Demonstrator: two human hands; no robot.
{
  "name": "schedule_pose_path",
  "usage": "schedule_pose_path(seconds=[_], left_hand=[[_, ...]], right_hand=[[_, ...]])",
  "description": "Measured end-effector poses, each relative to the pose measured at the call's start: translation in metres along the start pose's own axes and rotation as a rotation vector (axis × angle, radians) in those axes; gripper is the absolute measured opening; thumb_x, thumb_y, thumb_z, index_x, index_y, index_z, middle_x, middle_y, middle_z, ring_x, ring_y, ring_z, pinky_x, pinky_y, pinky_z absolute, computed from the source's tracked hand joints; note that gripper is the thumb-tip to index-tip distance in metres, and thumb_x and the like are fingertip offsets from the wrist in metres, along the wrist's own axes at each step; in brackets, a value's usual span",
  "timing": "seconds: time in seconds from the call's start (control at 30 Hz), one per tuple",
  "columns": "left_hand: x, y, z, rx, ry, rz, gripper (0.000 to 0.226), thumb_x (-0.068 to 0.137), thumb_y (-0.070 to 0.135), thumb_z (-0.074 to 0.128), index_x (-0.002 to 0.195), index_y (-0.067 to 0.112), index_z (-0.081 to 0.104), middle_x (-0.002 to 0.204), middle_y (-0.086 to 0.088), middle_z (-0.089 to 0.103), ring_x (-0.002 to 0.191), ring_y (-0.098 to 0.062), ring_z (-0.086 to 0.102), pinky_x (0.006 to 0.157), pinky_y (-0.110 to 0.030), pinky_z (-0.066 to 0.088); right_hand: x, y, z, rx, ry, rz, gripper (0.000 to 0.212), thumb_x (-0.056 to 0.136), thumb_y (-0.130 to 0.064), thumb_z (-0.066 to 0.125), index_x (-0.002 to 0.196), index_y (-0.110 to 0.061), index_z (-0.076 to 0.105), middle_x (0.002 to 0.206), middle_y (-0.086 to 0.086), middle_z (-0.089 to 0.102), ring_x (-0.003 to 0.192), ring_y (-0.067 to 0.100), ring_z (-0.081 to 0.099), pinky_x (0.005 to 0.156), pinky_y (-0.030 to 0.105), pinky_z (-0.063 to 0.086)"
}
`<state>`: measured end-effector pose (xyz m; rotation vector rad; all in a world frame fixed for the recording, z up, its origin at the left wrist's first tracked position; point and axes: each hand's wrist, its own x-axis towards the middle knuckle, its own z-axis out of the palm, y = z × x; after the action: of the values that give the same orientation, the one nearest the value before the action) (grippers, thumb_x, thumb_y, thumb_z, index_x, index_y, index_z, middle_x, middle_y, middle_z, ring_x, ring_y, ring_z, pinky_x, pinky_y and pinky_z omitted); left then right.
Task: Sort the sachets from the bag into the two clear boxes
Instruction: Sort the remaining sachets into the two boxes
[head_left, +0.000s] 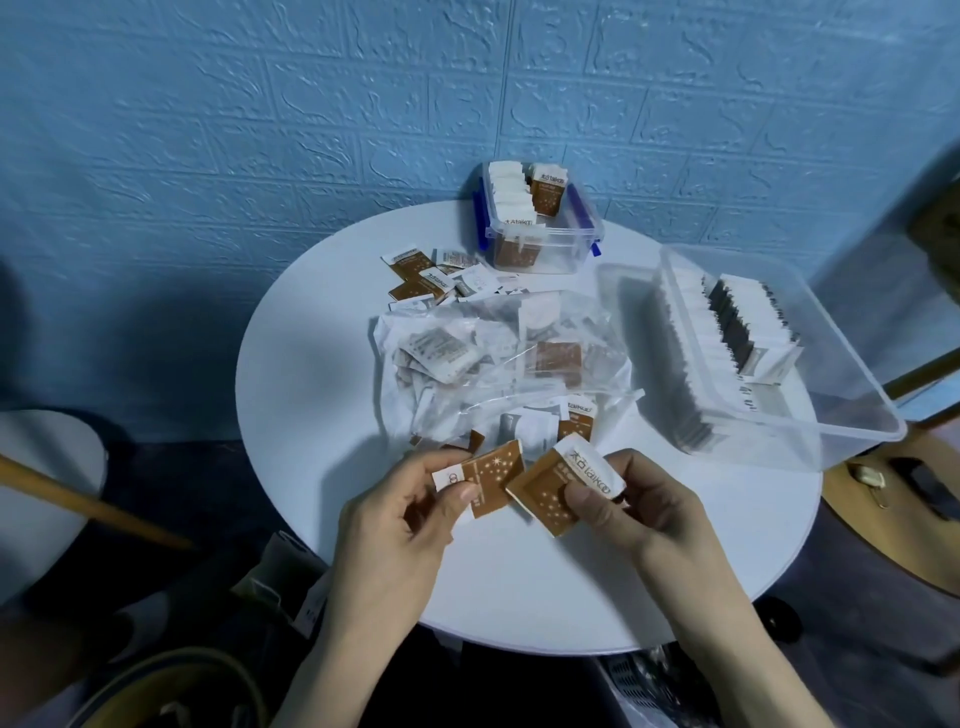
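Observation:
My left hand (405, 514) pinches a brown-and-white sachet (485, 478) by its white end, just above the table's near side. My right hand (628, 504) grips a second brown-and-white sachet (561, 488), thumb on its brown face. The two sachets nearly touch. Behind them lies the clear plastic bag (498, 358), open toward me and holding several sachets. A small clear box (540, 218) with blue latches stands at the back, with white and brown sachets upright in it. A larger clear box (769, 353) at the right holds rows of white and dark sachets.
The round white table (322, 395) stands against a blue brick-pattern wall. Several loose sachets (436, 275) lie left of the small box. A white bin with a wooden stick (93, 509) is at the left, and bags lie on the floor below.

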<state>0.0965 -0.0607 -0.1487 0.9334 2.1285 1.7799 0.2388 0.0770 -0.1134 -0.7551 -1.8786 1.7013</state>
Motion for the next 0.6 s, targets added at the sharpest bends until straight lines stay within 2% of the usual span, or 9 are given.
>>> schedule_pose_path(seconds=[0.07,0.13,0.2,0.3,0.37,0.43,0.53,0.6], left_hand=[[-0.001,0.002,0.001,0.000,-0.020,-0.009,0.033,0.083,0.016,0.072,0.098,0.045,0.064,0.065,0.005,0.064,0.055,-0.020,0.055,0.057,-0.033,0.051],[-0.002,0.002,0.000,0.014,-0.063,-0.010,0.036,0.086,0.015,0.070,0.099,0.048,0.063,0.065,0.002,0.062,0.054,-0.018,0.054,0.058,-0.035,0.050],[-0.002,0.001,-0.001,0.056,-0.107,0.005,0.038,0.087,0.015,0.069,0.100,0.050,0.061,0.064,0.009,0.059,0.053,-0.012,0.054,0.059,-0.030,0.048],[-0.004,0.001,-0.002,0.114,-0.143,0.045,0.033,0.090,0.018,0.067,0.105,0.046,0.060,0.072,0.023,0.061,0.062,-0.003,0.057,0.061,-0.017,0.043],[-0.005,0.000,-0.002,0.129,-0.155,0.084,0.020,0.091,0.033,0.061,0.108,0.044,0.059,0.079,0.027,0.062,0.067,0.002,0.057,0.063,-0.015,0.044],[-0.005,0.001,-0.003,0.122,-0.162,0.120,0.023,0.089,0.049,0.048,0.108,0.043,0.059,0.086,0.029,0.064,0.070,0.005,0.058,0.065,-0.016,0.045],[-0.004,0.001,-0.006,0.083,-0.207,0.145,0.036,0.087,0.067,0.042,0.110,0.045,0.060,0.093,0.029,0.066,0.077,0.004,0.062,0.069,-0.019,0.049],[-0.005,0.000,-0.006,0.076,-0.224,0.128,0.044,0.078,0.077,0.048,0.109,0.048,0.059,0.098,0.026,0.067,0.087,0.000,0.064,0.074,-0.026,0.052]], right_hand=[[-0.002,-0.003,0.001,-0.070,0.004,-0.071,0.015,0.074,-0.029,0.068,0.078,-0.015,0.063,0.067,0.000,0.061,0.062,0.015,0.041,0.059,0.023,0.034],[-0.003,-0.007,0.002,-0.112,0.003,-0.148,0.011,0.077,-0.026,0.065,0.080,-0.017,0.059,0.065,-0.007,0.059,0.058,0.011,0.043,0.056,0.018,0.036],[-0.006,-0.011,0.001,-0.172,-0.044,-0.195,0.009,0.083,-0.025,0.066,0.084,-0.020,0.059,0.068,-0.002,0.061,0.059,0.013,0.051,0.059,0.020,0.039],[-0.007,-0.013,0.000,-0.454,-0.083,-0.342,0.011,0.088,-0.017,0.068,0.089,-0.026,0.062,0.075,-0.014,0.059,0.066,0.006,0.053,0.063,0.012,0.038],[-0.005,-0.012,0.001,-0.572,-0.106,-0.432,0.013,0.089,-0.018,0.066,0.095,-0.029,0.064,0.087,-0.014,0.060,0.073,0.007,0.057,0.067,0.018,0.044],[-0.003,-0.008,0.003,-0.587,-0.116,-0.450,0.016,0.087,-0.017,0.064,0.097,-0.030,0.066,0.093,-0.013,0.059,0.080,0.008,0.059,0.069,0.022,0.047],[-0.001,-0.003,0.009,-0.616,-0.139,-0.438,0.022,0.085,-0.014,0.065,0.099,-0.031,0.068,0.095,-0.013,0.059,0.083,0.004,0.059,0.071,0.016,0.045],[-0.001,-0.002,0.011,-0.609,-0.161,-0.439,0.027,0.084,-0.008,0.067,0.100,-0.030,0.068,0.093,-0.013,0.058,0.081,0.002,0.057,0.070,0.008,0.039]])
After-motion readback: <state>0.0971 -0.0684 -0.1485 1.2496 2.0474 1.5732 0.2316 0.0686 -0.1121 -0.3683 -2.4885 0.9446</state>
